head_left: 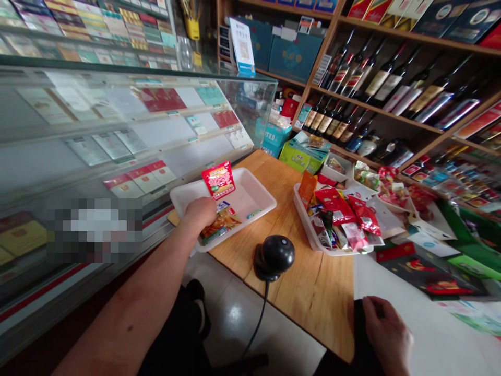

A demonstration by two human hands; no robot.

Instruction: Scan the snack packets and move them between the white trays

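Observation:
My left hand (201,213) is over the near left side of a white plastic tray (261,189), closed on a small red snack packet (219,180) that stands up above its fingers. Below the hand, a snack packet with a food picture (222,223) lies in the tray, and a small green-blue packet (254,214) lies near the right wall. My right hand (388,334) hangs beside the table's right corner, its fingers loosely bent, with nothing visible in them. Between the hands, a black dome-shaped scanner (277,255) with a cable stands on the wooden table (309,292).
A second white tray (305,222) heaped with red and other snack packets sits at the table's right edge. Left is a glass display counter (129,130) with cigarette packs. Bottle shelves (368,78) stand behind, and boxes of goods (426,269) lie to the right.

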